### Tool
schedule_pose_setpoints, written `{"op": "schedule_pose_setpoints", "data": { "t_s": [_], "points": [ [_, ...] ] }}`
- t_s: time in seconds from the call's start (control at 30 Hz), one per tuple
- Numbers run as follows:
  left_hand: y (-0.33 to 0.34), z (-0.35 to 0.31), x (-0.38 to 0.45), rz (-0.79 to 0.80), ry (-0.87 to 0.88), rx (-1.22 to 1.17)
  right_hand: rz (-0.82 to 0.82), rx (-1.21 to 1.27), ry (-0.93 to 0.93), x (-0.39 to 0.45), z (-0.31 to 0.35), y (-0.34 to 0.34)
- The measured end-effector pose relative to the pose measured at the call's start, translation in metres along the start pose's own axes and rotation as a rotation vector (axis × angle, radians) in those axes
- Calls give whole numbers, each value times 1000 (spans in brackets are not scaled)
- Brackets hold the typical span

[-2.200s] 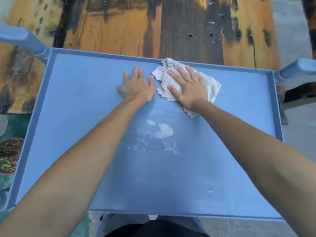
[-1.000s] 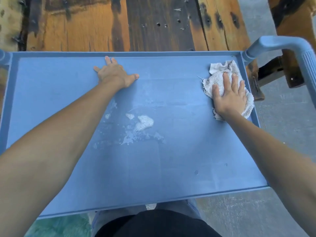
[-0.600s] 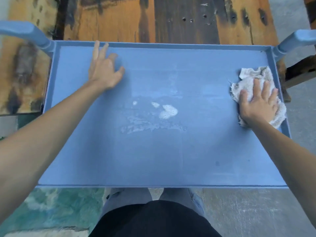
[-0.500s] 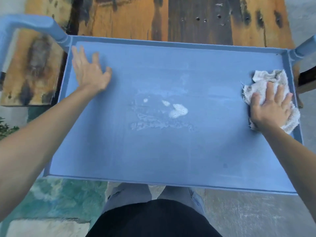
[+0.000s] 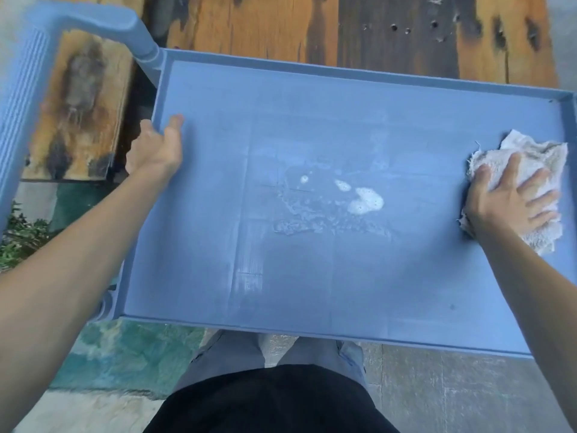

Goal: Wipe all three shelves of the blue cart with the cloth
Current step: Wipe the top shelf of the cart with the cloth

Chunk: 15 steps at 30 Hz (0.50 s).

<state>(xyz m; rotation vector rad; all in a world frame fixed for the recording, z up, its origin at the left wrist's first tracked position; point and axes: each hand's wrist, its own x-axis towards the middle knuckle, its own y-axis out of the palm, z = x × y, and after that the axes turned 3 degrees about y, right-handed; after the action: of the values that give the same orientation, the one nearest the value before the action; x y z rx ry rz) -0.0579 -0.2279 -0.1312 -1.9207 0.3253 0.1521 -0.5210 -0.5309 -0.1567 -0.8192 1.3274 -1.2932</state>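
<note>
At the right edge of the top shelf (image 5: 312, 292) of the blue plastic cart, the person's right hand (image 5: 512, 201) presses a crumpled off-white terry cloth (image 5: 530, 157) flat against the shelf floor, fingers spread and fairly straight over the fabric rather than curled around it. Across the shelf, the left hand (image 5: 156, 148) grips the left rim near the far left corner, thumb lying inside the shelf and fingers wrapped over the outside, seemingly to steady the cart. A patch of white foam (image 5: 363, 200) and a thin wet smear sit around the middle of the shelf, well apart from the cloth, so the wiping of this first shelf looks unfinished. The two lower shelves are hidden beneath the top one and appear not yet reached. The likely next move is a firm sweep of the cloth from the right edge toward the middle to take up the foam, keeping the palm flat so the fabric does not bunch, while the left hand braces the cart.
</note>
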Motion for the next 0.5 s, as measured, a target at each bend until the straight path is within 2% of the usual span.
{"op": "schedule_pose_setpoints", "data": {
  "t_s": [0.2,0.5],
  "points": [
    [1,5,-3,-4,57,-55,17,1,-8,-37,38,17],
    [-1,9,3,56,31,-158,55,-37,-190,-113,125,54]
  ]
}}
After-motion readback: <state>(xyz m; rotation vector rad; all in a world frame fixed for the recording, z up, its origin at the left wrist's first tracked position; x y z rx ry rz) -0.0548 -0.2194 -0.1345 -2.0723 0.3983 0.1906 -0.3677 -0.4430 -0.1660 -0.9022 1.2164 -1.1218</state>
